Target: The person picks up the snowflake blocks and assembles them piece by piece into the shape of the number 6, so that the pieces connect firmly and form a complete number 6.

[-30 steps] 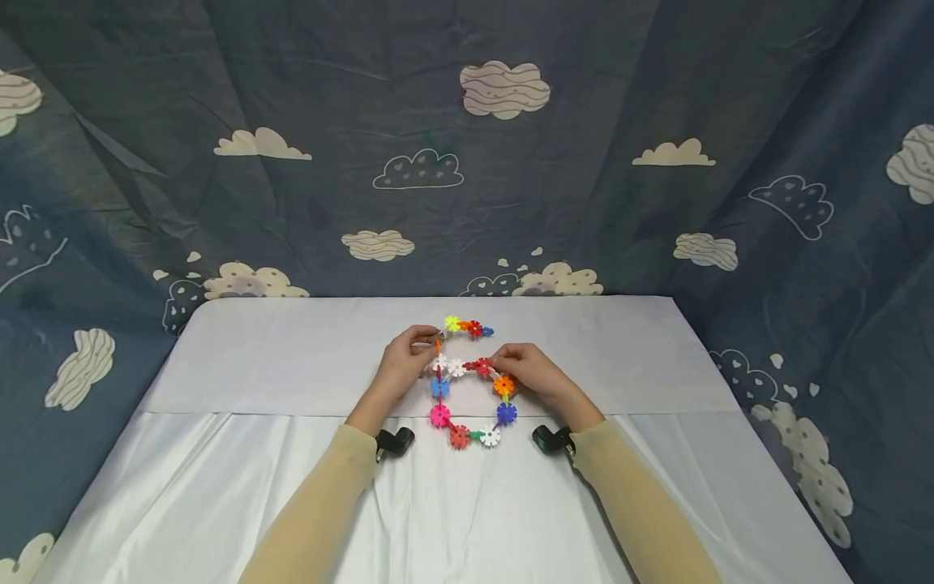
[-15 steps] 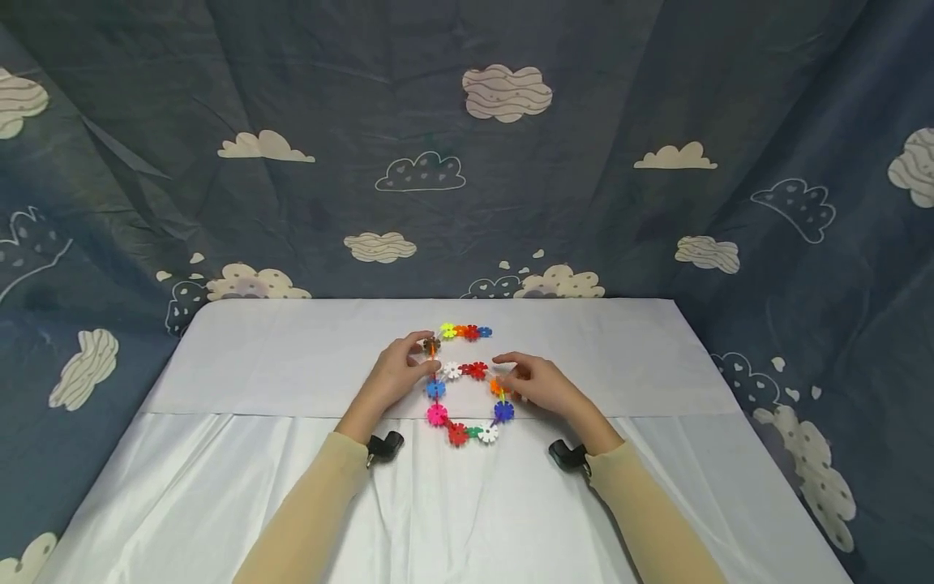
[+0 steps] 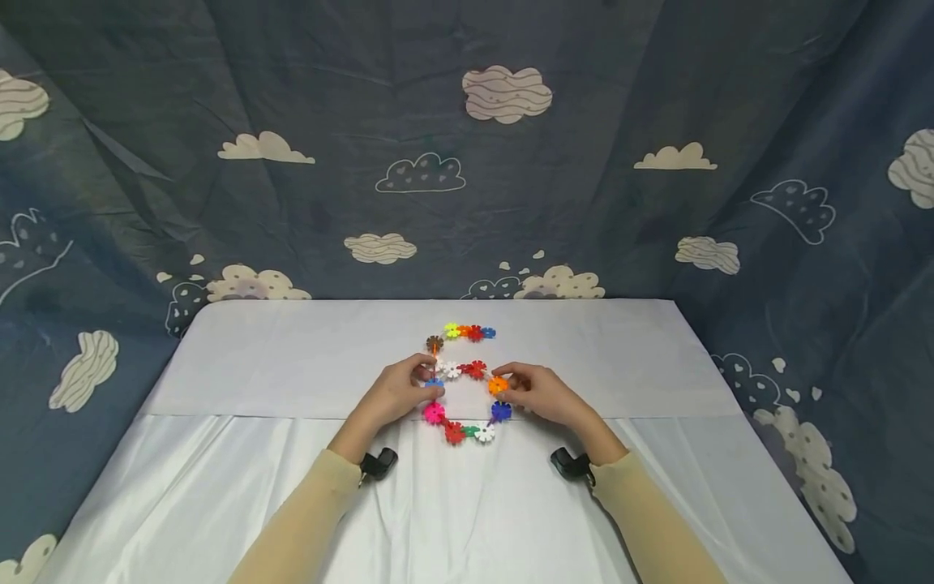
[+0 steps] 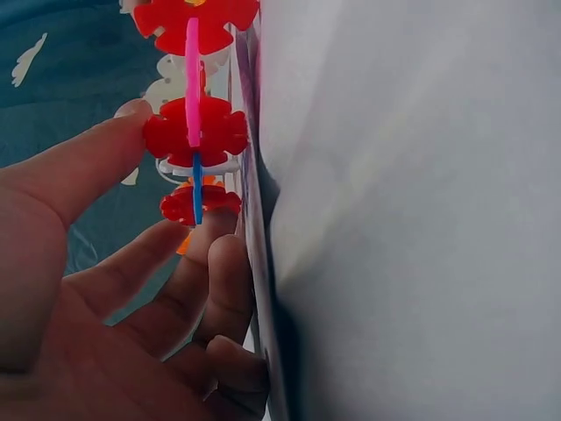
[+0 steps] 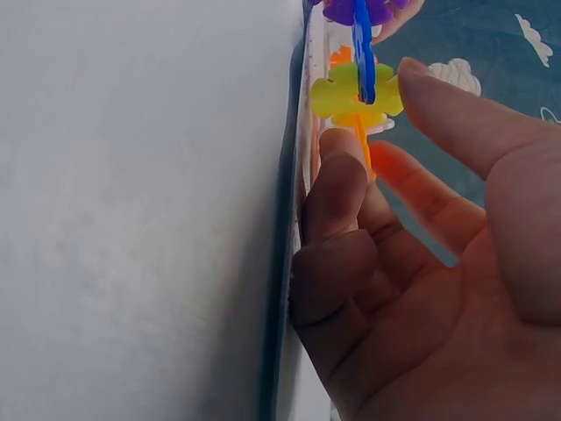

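A chain of interlocking plastic snowflake discs lies on the white cloth in the head view, shaped like a figure 6. My left hand (image 3: 394, 391) holds its left side, thumb by the blue disc (image 3: 434, 384). In the left wrist view, that thumb touches the edge of a red disc (image 4: 162, 132), with curled fingers near the red disc below. On the opposite side, my right hand (image 3: 546, 395) pinches around the orange disc (image 3: 498, 385). Its thumb meets a yellow-green disc (image 5: 329, 95) in the right wrist view. Fingers partly hide both joints.
The white cloth (image 3: 255, 357) covers the table, with a fold line across it. A dark curtain (image 3: 569, 186) printed with clouds hangs behind and at both sides. Black wrist cameras (image 3: 379, 464) sit at both cuffs.
My left hand has slid down the chain's left side, uncovering the brown disc. From the red disc at upper right, my right hand has lifted off and come to the orange one.
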### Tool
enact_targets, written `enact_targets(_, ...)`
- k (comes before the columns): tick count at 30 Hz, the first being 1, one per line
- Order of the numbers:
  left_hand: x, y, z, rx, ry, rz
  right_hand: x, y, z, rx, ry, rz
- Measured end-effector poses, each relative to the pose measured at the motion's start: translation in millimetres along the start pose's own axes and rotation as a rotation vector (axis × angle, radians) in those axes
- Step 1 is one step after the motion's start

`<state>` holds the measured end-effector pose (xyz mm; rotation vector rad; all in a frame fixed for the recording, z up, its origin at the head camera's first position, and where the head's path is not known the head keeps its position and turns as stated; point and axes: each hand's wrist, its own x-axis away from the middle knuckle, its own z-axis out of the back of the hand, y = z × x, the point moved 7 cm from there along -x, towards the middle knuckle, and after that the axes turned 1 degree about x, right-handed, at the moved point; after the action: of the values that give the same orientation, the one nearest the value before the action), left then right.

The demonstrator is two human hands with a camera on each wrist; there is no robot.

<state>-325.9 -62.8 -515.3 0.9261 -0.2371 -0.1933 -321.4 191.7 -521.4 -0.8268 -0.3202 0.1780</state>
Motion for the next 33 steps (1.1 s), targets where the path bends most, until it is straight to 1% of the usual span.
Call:
enact_targets(8,-1.9,0.4,-3.5,0.007,-0.017,-0.015,-0.2,8,0,0.013,0.008,-0.019)
enact_targets(15,-3.9,2.0,-4.3,0.016,-0.02,-0.012,-1.2,12,1,0.006,0.012,-0.008)
enact_targets(20,-4.2,1.1,-4.5,0.004,-0.025,-0.018,-2.0,13,-1,0.003,0.011,-0.009)
enact_targets(25,-5.2,1.1,-2.0,-0.007,-0.01,-0.013,-3.9,11,0,0.006,0.014,0.005)
enact_targets(33,-4.8,1.5,-1.7,0.037,-0.006,-0.016,-3.0,10,2,-0.026,0.014,-0.021)
